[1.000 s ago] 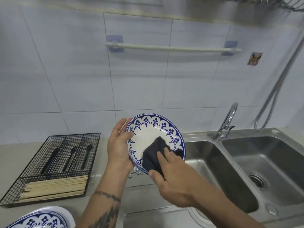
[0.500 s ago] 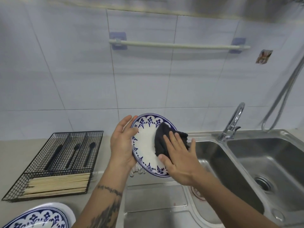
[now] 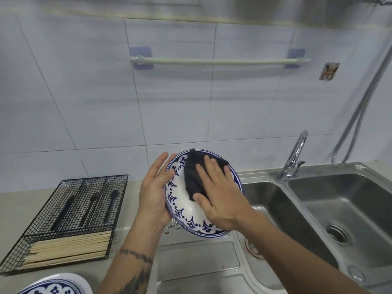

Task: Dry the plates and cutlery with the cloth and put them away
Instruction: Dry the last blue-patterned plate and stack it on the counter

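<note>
- Blue-and-white patterned plate [image 3: 184,205], tilted on edge, cradled against left-hand fingers [image 3: 158,166].
- Dark cloth [image 3: 192,177], crumpled, under right-hand fingers [image 3: 209,166], on the plate's face.

White tiled wall [image 3: 84,98], towel rail [image 3: 220,61], perhaps steel double sink [image 3: 350,200].
</note>
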`<act>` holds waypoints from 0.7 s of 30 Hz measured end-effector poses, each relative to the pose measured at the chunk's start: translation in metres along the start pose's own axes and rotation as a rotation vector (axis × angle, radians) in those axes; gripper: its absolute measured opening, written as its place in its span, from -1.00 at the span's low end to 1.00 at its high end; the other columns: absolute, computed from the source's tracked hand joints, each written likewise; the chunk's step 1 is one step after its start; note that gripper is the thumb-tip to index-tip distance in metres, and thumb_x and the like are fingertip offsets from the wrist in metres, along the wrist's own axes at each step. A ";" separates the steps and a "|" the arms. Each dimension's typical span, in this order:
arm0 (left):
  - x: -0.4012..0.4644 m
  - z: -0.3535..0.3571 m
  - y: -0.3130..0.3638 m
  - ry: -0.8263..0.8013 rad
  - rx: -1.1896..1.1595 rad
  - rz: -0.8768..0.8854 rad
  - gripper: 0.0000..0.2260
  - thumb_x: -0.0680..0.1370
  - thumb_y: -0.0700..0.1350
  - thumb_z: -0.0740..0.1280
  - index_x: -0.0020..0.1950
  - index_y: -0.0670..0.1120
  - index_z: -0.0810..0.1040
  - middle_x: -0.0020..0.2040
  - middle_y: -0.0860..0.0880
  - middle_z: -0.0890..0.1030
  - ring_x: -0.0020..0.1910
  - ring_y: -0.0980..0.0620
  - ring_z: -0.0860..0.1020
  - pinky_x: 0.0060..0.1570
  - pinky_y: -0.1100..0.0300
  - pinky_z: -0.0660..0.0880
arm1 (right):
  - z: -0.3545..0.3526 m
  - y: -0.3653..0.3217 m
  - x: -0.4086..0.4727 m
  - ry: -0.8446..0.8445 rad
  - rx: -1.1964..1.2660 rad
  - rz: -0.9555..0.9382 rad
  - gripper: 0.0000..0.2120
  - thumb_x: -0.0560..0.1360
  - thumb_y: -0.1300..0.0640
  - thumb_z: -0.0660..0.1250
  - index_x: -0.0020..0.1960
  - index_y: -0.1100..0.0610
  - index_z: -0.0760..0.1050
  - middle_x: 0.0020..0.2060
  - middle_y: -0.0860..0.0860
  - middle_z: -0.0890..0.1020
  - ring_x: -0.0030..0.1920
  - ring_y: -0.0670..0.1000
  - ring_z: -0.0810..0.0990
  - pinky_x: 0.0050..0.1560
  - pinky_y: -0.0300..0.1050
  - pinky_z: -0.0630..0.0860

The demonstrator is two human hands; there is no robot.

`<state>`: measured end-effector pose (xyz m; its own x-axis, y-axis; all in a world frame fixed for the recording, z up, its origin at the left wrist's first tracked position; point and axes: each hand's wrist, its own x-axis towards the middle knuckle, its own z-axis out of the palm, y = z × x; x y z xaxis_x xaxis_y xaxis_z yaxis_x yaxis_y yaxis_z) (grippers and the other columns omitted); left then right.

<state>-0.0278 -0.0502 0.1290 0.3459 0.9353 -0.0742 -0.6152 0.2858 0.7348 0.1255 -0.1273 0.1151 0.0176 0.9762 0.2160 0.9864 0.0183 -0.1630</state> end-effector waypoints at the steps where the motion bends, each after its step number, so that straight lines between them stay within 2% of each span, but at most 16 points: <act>1: 0.002 -0.002 0.002 0.012 -0.005 0.017 -0.58 0.57 -0.42 0.19 0.28 -0.04 0.57 0.22 -0.15 0.67 0.05 -0.11 0.69 0.05 -0.02 0.65 | 0.001 0.006 -0.004 0.001 -0.077 0.028 -0.31 0.60 -0.23 -0.09 0.61 0.08 -0.16 0.58 0.07 -0.26 0.55 -0.02 -0.36 0.53 0.15 -0.29; 3: 0.006 -0.004 0.007 0.041 -0.004 0.045 -0.58 0.55 -0.44 0.20 0.26 -0.03 0.57 0.17 -0.10 0.70 -0.04 -0.06 0.71 -0.07 0.05 0.67 | 0.004 0.012 -0.014 -0.023 -0.127 0.066 -0.30 0.58 -0.24 -0.18 0.61 0.09 -0.12 0.59 0.06 -0.19 0.56 -0.04 -0.33 0.51 0.17 -0.34; 6: 0.010 -0.006 0.007 0.114 0.013 0.063 -0.57 0.53 -0.45 0.21 0.23 -0.02 0.57 0.10 -0.05 0.72 -0.07 -0.05 0.71 -0.11 0.06 0.67 | 0.006 0.008 -0.031 -0.080 -0.018 0.079 -0.31 0.57 -0.25 -0.22 0.61 0.05 -0.05 0.60 0.00 -0.08 0.57 -0.10 -0.24 0.50 0.13 -0.38; 8: 0.014 -0.006 0.007 0.161 -0.022 0.061 -0.58 0.53 -0.45 0.21 0.22 -0.02 0.55 0.13 -0.06 0.71 -0.01 -0.08 0.70 0.00 -0.01 0.65 | 0.002 0.000 -0.040 -0.071 0.088 0.046 -0.33 0.56 -0.26 -0.16 0.60 0.01 0.05 0.60 -0.04 0.04 0.57 -0.14 -0.12 0.51 0.07 -0.38; 10: 0.020 -0.005 0.009 0.215 -0.078 0.045 -0.60 0.54 -0.44 0.19 0.21 -0.02 0.53 0.23 -0.13 0.65 0.13 -0.17 0.66 0.18 -0.14 0.57 | -0.004 -0.012 -0.047 -0.041 0.201 -0.028 -0.36 0.55 -0.26 -0.01 0.56 -0.04 0.16 0.56 -0.08 0.19 0.54 -0.16 0.03 0.53 0.05 -0.29; 12: 0.025 -0.005 0.010 0.258 -0.096 0.032 -0.58 0.55 -0.42 0.19 0.28 -0.02 0.50 0.24 -0.15 0.62 0.16 -0.20 0.64 0.23 -0.21 0.53 | -0.009 -0.020 -0.047 -0.009 0.271 -0.091 -0.42 0.48 -0.21 0.18 0.47 -0.10 0.26 0.41 -0.18 0.39 0.42 -0.18 0.25 0.54 0.05 -0.09; 13: 0.027 -0.005 0.010 0.276 -0.100 0.027 -0.56 0.56 -0.41 0.19 0.34 -0.02 0.47 0.21 -0.13 0.62 0.13 -0.19 0.65 0.19 -0.21 0.55 | -0.010 -0.022 -0.044 0.021 0.282 -0.108 -0.50 0.45 -0.15 0.26 0.37 -0.12 0.33 0.25 -0.23 0.47 0.28 -0.19 0.36 0.52 0.03 0.00; 15: 0.027 -0.005 0.008 0.307 -0.120 0.000 -0.52 0.56 -0.40 0.20 0.42 -0.01 0.43 0.16 -0.08 0.61 0.05 -0.14 0.66 0.05 -0.12 0.61 | -0.012 -0.025 -0.038 0.103 0.266 -0.105 -0.70 0.41 0.04 0.32 0.13 -0.05 0.44 -0.05 -0.21 0.51 0.00 -0.14 0.43 0.48 -0.01 0.13; 16: 0.027 -0.005 0.007 0.318 -0.134 -0.021 -0.53 0.57 -0.39 0.19 0.41 0.00 0.42 0.16 -0.06 0.61 0.02 -0.12 0.66 -0.05 -0.06 0.63 | -0.014 -0.025 -0.034 0.135 0.253 -0.085 -0.76 0.38 0.13 0.32 0.05 0.00 0.47 -0.13 -0.15 0.52 -0.07 -0.08 0.45 0.45 -0.05 0.18; 17: 0.026 -0.005 0.005 0.331 -0.146 -0.043 -0.55 0.58 -0.38 0.19 0.39 0.01 0.42 0.16 -0.05 0.60 0.00 -0.09 0.66 -0.15 0.00 0.62 | -0.015 -0.023 -0.032 0.154 0.250 -0.066 -0.77 0.35 0.21 0.31 -0.01 0.05 0.50 -0.18 -0.10 0.54 -0.11 -0.02 0.46 0.37 -0.07 0.28; 18: 0.026 -0.005 0.004 0.344 -0.153 -0.058 -0.57 0.60 -0.37 0.19 0.39 0.00 0.42 0.16 -0.05 0.60 -0.02 -0.06 0.65 -0.20 0.03 0.60 | -0.016 -0.022 -0.030 0.175 0.262 -0.057 -0.77 0.31 0.26 0.29 -0.05 0.09 0.51 -0.22 -0.07 0.54 -0.14 0.01 0.45 0.21 -0.08 0.38; 20: 0.024 -0.009 0.004 0.355 -0.123 -0.070 -0.63 0.62 -0.32 0.22 0.38 -0.02 0.45 0.14 -0.07 0.60 -0.06 -0.03 0.63 -0.20 0.04 0.58 | -0.020 -0.020 -0.028 0.204 0.323 -0.053 -0.76 0.28 0.31 0.26 -0.09 0.10 0.50 -0.24 -0.08 0.53 -0.18 -0.01 0.44 -0.12 -0.13 0.39; 21: 0.022 -0.012 0.004 0.349 -0.067 -0.076 -0.68 0.62 -0.27 0.25 0.33 0.00 0.49 0.10 -0.06 0.61 -0.08 -0.03 0.62 -0.20 0.04 0.57 | -0.022 -0.019 -0.028 0.206 0.370 -0.047 -0.75 0.28 0.32 0.25 -0.09 0.09 0.51 -0.24 -0.11 0.53 -0.19 -0.05 0.44 -0.19 -0.17 0.35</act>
<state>-0.0306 -0.0257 0.1220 0.1369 0.9223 -0.3615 -0.6456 0.3599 0.6735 0.1100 -0.1598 0.1336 0.0435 0.9097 0.4129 0.8627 0.1742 -0.4747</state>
